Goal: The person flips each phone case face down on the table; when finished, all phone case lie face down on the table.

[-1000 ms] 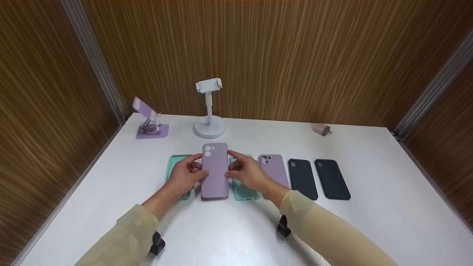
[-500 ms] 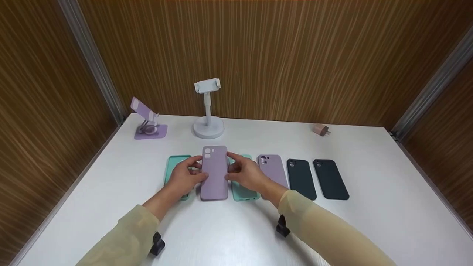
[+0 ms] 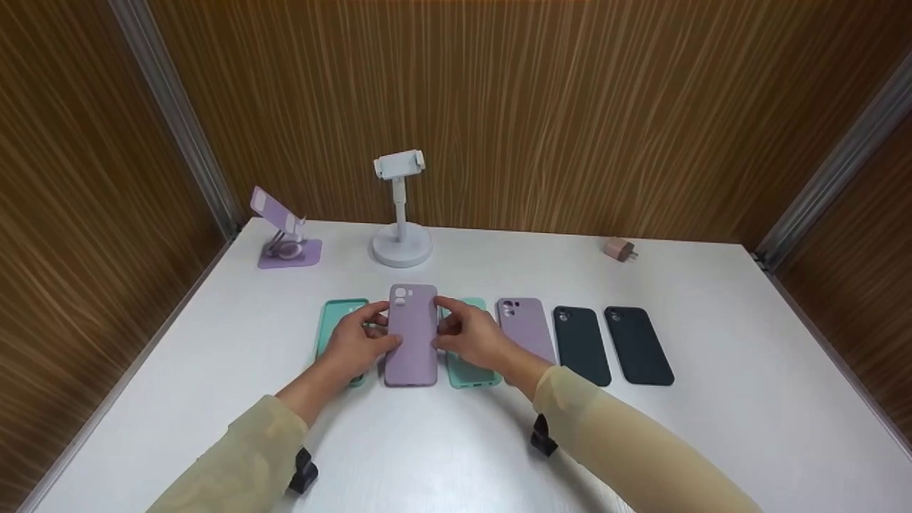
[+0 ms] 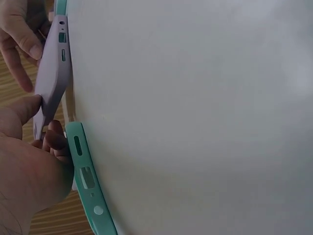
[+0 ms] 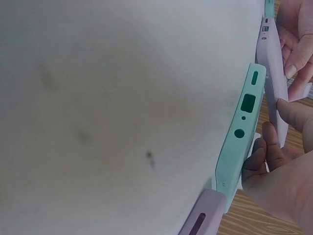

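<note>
Between both hands is a lilac phone case [image 3: 412, 342], its back with the camera cutouts facing up. My left hand [image 3: 353, 340] pinches its left edge, thumb on the back. The right hand [image 3: 476, 336] pinches the opposite edge. In the left wrist view the lilac case [image 4: 55, 73] is tilted, its lower end at the table. A teal case [image 3: 333, 324] lies under my left hand, partly covered, its inside up. Another teal case [image 3: 472, 367] lies partly beneath my right hand; the right wrist view shows its port-cutout end [image 5: 242, 122].
To the right lie a second lilac case [image 3: 529, 331] and two dark cases [image 3: 583, 347], [image 3: 640, 347] in a row. Behind stand a purple folding phone stand [image 3: 285, 231] and a white phone stand [image 3: 401, 214]. A pink charger plug [image 3: 620, 249] lies at the back right.
The upper end of the held lilac case has come down a little toward the table. Both hands keep their grip on its edges, and the other cases lie as before.
</note>
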`<action>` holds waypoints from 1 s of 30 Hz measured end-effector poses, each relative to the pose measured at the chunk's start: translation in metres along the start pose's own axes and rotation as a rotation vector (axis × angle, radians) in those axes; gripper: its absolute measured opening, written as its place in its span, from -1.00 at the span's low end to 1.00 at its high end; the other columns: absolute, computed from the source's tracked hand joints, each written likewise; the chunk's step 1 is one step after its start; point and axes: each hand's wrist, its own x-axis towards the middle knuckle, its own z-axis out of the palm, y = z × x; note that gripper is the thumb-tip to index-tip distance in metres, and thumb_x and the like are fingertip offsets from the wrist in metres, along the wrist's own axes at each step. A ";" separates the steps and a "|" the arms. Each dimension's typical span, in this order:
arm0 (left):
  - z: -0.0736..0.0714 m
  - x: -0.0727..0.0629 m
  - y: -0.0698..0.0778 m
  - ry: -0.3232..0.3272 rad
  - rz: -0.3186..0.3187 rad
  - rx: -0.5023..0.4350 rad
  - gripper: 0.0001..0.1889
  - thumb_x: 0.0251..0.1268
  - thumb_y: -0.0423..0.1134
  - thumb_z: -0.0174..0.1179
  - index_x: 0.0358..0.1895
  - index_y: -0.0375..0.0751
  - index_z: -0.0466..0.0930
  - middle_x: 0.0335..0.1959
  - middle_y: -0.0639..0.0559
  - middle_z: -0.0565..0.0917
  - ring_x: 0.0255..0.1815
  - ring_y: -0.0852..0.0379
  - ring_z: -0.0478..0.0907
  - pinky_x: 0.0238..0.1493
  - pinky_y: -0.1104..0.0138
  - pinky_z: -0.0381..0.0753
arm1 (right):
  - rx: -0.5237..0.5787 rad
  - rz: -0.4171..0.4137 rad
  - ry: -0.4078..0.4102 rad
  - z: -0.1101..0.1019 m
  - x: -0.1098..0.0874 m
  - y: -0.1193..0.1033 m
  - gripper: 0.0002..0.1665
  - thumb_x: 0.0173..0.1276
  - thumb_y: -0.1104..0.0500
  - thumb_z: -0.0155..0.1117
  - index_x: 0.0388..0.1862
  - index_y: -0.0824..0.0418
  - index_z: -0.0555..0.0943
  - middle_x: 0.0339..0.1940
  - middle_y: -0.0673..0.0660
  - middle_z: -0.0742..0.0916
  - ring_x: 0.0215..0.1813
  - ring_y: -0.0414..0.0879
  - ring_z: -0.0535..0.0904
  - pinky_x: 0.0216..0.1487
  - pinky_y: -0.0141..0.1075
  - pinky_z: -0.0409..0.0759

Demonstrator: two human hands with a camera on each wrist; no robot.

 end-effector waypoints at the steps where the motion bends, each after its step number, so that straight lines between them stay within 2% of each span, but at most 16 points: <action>1: 0.000 0.000 -0.001 0.001 0.005 0.006 -0.32 0.33 -0.37 0.44 0.52 -0.23 0.46 0.10 -0.13 0.61 -0.07 0.04 0.54 -0.09 0.35 0.58 | -0.005 0.003 -0.003 0.000 0.000 0.000 -0.06 0.44 0.20 0.50 0.71 -0.03 0.29 -0.01 -0.02 0.72 0.06 -0.07 0.62 0.24 -0.15 0.62; 5: 0.001 -0.001 -0.002 -0.001 0.017 0.009 -0.33 0.33 -0.37 0.44 0.51 -0.27 0.46 0.09 -0.14 0.61 -0.07 0.03 0.56 -0.09 0.34 0.60 | -0.017 0.001 -0.013 0.001 0.001 0.002 -0.05 0.45 0.19 0.49 0.71 -0.03 0.28 -0.02 -0.02 0.72 0.05 -0.08 0.62 0.21 -0.17 0.63; 12: 0.001 0.000 -0.003 0.000 0.014 0.052 -0.34 0.33 -0.34 0.44 0.50 -0.26 0.48 0.08 -0.12 0.63 -0.08 0.05 0.54 -0.06 0.33 0.57 | -0.054 -0.064 -0.026 0.001 0.000 0.004 -0.06 0.44 0.19 0.50 0.71 0.01 0.29 -0.03 -0.01 0.71 0.02 -0.07 0.59 0.15 -0.21 0.62; 21: 0.000 0.002 -0.005 -0.011 0.010 0.070 -0.34 0.35 -0.32 0.43 0.50 -0.27 0.47 0.08 -0.12 0.63 -0.09 0.07 0.55 -0.04 0.31 0.57 | -0.077 -0.042 -0.039 0.001 0.000 0.004 -0.11 0.44 0.13 0.50 0.67 0.09 0.35 0.02 -0.03 0.71 0.07 -0.07 0.56 0.19 -0.18 0.58; 30: 0.000 0.002 -0.005 -0.022 -0.007 0.086 -0.33 0.38 -0.30 0.41 0.52 -0.26 0.44 0.11 -0.13 0.64 -0.04 0.04 0.56 0.01 0.28 0.60 | -0.092 0.000 -0.053 0.000 0.000 0.005 -0.08 0.43 0.06 0.53 0.68 0.02 0.34 0.10 -0.05 0.69 0.14 -0.05 0.54 0.33 -0.12 0.53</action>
